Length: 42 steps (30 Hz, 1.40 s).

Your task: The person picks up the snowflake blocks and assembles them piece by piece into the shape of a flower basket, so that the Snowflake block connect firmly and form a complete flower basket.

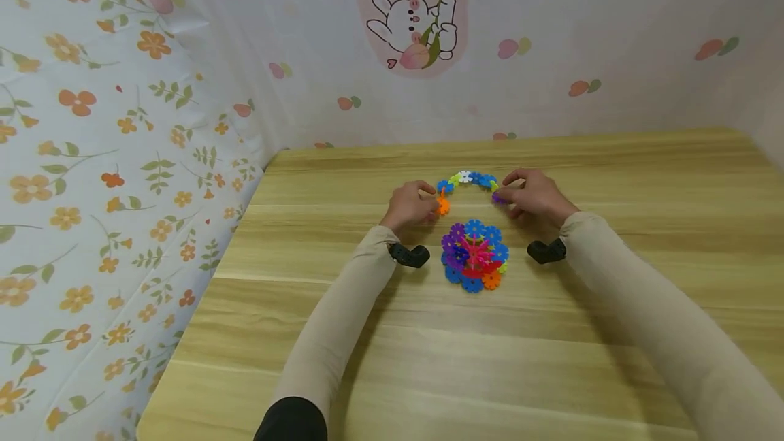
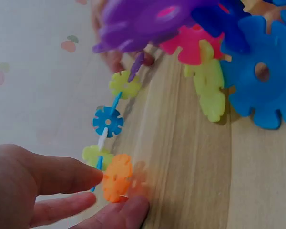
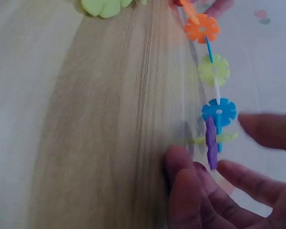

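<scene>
A curved chain of notched plastic snowflake discs lies on the table, its white disc (image 1: 465, 176) at the top of the arc. At its left end, my left hand (image 1: 412, 205) pinches an orange snowflake disc (image 2: 117, 178) between thumb and fingers. My right hand (image 1: 534, 194) holds a purple snowflake disc (image 3: 211, 143) at the other end, thumb and a finger at its lower edge; one finger (image 3: 271, 131) stands apart. Blue discs (image 3: 219, 112) and yellow-green discs (image 3: 214, 70) link the ends. Nearer the body sits a round, many-coloured snowflake-disc cluster (image 1: 474, 255), touched by neither hand.
The wooden table (image 1: 392, 359) carries everything. A white printed cloth (image 1: 551, 33) hangs behind its far edge, and a flowered cloth (image 1: 110, 223) hangs along the left. Black wrist cameras (image 1: 409, 255) stick out inward beside the cluster.
</scene>
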### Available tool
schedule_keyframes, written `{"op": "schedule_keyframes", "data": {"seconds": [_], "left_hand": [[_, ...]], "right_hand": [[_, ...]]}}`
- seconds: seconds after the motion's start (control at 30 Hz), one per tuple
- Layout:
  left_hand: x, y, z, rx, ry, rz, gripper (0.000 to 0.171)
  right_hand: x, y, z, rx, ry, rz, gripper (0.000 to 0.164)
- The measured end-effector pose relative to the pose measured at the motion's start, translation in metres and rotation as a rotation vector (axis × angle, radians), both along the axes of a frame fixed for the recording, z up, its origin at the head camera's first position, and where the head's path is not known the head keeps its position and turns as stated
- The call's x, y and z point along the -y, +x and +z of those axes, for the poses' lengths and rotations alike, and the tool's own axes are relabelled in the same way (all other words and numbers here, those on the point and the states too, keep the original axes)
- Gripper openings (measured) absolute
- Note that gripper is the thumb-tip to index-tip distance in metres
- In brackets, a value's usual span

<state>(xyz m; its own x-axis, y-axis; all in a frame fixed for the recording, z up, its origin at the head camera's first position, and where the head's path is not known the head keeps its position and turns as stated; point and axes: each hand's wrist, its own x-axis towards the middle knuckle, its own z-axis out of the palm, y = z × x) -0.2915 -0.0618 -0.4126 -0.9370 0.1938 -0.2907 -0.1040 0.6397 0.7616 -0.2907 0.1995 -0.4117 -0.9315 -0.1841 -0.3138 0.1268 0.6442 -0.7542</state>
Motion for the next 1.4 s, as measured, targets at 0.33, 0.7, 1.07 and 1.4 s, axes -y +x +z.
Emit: {"op": "schedule_keyframes", "data": {"seconds": [0.33, 0.7, 1.07, 1.4], "left_hand": [[-0.009, -0.002, -0.008, -0.051, -0.078, 0.036, 0.032], [-0.007, -0.005, -0.009, 0.043, 0.159, 0.16, 0.006], [-0.004, -0.006, -0.009, 0.168, 0.224, 0.164, 0.027], [-0.002, -0.007, -0.007, 0.179, 0.206, 0.111, 0.034]], "right_hand": [[0.016, -0.006, -0.003, -0.072, 0.106, 0.032, 0.034], [0.013, -0.004, -0.014, -0.157, 0.031, 0.005, 0.022], [0.01, -0.001, -0.017, -0.056, -0.123, -0.046, 0.029], [0.008, -0.005, -0.014, 0.061, -0.183, -0.073, 0.035]]}}
